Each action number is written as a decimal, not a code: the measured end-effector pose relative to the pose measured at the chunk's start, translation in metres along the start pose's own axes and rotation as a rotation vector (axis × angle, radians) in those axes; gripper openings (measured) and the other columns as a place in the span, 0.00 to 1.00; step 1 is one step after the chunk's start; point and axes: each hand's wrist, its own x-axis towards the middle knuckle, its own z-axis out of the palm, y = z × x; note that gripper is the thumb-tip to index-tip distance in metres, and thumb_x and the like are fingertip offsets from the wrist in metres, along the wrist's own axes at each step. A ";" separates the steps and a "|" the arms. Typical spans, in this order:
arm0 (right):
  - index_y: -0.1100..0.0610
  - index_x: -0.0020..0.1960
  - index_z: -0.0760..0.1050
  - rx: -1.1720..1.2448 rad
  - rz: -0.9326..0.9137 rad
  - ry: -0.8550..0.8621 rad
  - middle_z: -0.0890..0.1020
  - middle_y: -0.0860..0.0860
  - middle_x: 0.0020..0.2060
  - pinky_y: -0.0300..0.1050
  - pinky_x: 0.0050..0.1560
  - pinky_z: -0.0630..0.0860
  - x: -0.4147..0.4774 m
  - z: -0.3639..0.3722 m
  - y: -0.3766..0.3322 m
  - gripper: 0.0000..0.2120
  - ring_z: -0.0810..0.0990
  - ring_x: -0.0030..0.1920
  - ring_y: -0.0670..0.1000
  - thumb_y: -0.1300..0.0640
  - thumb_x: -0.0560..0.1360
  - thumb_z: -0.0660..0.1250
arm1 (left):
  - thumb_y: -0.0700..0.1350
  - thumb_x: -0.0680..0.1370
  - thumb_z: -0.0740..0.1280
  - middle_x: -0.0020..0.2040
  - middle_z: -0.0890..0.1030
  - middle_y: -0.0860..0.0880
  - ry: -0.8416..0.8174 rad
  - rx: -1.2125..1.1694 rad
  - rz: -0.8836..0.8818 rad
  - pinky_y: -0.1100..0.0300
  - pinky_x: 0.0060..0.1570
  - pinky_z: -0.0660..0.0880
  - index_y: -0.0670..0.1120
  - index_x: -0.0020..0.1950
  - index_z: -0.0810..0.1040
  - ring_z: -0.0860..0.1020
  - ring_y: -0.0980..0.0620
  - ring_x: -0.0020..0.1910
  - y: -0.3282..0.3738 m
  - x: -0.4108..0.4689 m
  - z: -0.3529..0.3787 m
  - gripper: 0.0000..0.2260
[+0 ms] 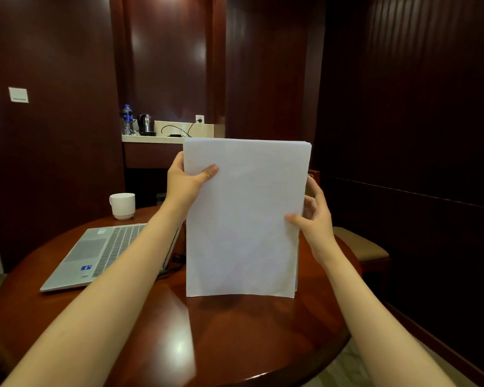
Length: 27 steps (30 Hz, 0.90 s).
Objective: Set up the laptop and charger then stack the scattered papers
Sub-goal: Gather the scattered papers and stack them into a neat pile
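Observation:
A stack of white papers [243, 219] stands upright on its bottom edge on the round wooden table [235, 344]. My left hand [186, 182] grips its upper left edge, thumb across the front sheet. My right hand [313, 216] holds the right edge lower down, thumb on the front and fingers behind. A silver laptop [101, 252] lies open on the table's left side, its screen hidden behind my left forearm. A dark cable [176, 261] runs from behind the laptop's right side.
A white cup [122, 205] stands at the table's far edge behind the laptop. A chair with a tan seat [361, 247] is at the right. A far counter [151, 138] holds a water bottle [127, 120], a kettle [146, 124] and a plugged-in cable.

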 end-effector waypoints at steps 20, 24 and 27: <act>0.50 0.70 0.63 0.168 0.332 0.145 0.76 0.55 0.59 0.50 0.52 0.78 -0.024 -0.019 0.031 0.35 0.78 0.57 0.56 0.62 0.68 0.74 | 0.37 0.74 0.69 0.50 0.79 0.50 0.385 -0.547 -0.279 0.50 0.50 0.77 0.51 0.51 0.74 0.78 0.49 0.49 -0.010 0.000 -0.034 0.11; 0.57 0.64 0.68 0.435 0.389 0.177 0.80 0.51 0.50 0.43 0.47 0.77 -0.028 0.003 0.032 0.24 0.78 0.54 0.55 0.65 0.71 0.70 | 0.40 0.75 0.68 0.61 0.78 0.45 0.322 -0.668 -0.367 0.43 0.57 0.75 0.45 0.67 0.72 0.78 0.44 0.58 -0.022 -0.013 -0.039 0.20; 0.57 0.62 0.69 0.468 0.371 0.240 0.79 0.49 0.50 0.50 0.57 0.75 -0.025 0.019 0.028 0.20 0.77 0.56 0.54 0.67 0.73 0.67 | 0.41 0.76 0.66 0.58 0.79 0.45 0.276 -0.653 -0.442 0.45 0.55 0.75 0.44 0.61 0.74 0.79 0.45 0.55 -0.030 -0.021 -0.042 0.14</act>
